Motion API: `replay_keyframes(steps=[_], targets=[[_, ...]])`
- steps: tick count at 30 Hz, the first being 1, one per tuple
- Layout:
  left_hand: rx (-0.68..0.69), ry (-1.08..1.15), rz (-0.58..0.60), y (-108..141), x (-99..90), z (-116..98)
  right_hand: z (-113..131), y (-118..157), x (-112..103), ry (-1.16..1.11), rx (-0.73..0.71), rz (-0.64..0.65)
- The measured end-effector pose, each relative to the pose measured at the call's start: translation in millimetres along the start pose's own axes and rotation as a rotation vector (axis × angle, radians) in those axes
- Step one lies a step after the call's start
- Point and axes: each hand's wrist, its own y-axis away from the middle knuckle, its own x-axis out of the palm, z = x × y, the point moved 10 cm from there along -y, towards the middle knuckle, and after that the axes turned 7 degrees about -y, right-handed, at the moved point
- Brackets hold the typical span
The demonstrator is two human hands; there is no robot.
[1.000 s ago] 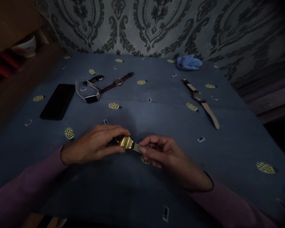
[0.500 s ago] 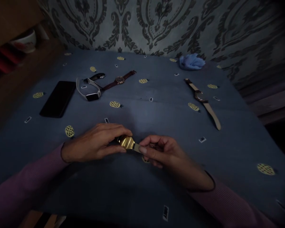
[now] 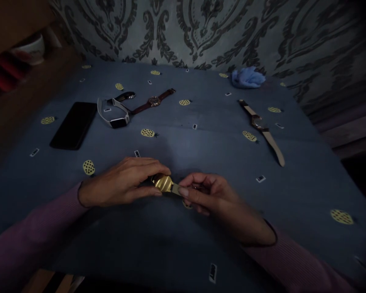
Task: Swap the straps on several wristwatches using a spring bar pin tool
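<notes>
Between my two hands is a gold wristwatch [image 3: 164, 183], its smooth, shiny case back facing up. My left hand [image 3: 125, 182] grips the case from the left, thumb below and fingers above, hiding that side's strap. With thumb and fingers, my right hand [image 3: 205, 193] pinches the greyish strap on the right; the strap's far end is hidden in the palm. Both hands are low over the blue cloth [image 3: 183, 154].
Back left lie a black phone [image 3: 75, 125], a white smartwatch [image 3: 118, 122], a black-strapped watch [image 3: 125, 97] and a brown-strapped watch [image 3: 154, 101]. Another watch [image 3: 258, 122] lies at right, near a crumpled blue rag [image 3: 248, 77]. A patterned wall [image 3: 195, 32] stands behind.
The view has shifted very slightly. Both hands keep the same hold on the gold wristwatch, and nothing on the cloth has moved.
</notes>
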Motion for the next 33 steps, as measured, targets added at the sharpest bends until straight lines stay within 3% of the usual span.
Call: replay_keyframes(steps=[9, 15, 33], targets=[[-0.024, -0.016, -0.002, -0.8, 1.3, 6.4, -2.1, -2.4, -4.4, -0.020, -0.048, -0.101], [-0.051, -0.010, 0.038, -0.5, 4.5, 12.3, -2.9, -3.3, -5.4, -0.019, -0.073, -0.107], [-0.021, 0.005, 0.006, 0.2, 3.2, 12.6, 2.0, -3.3, -4.0, 0.044, -0.051, -0.162]])
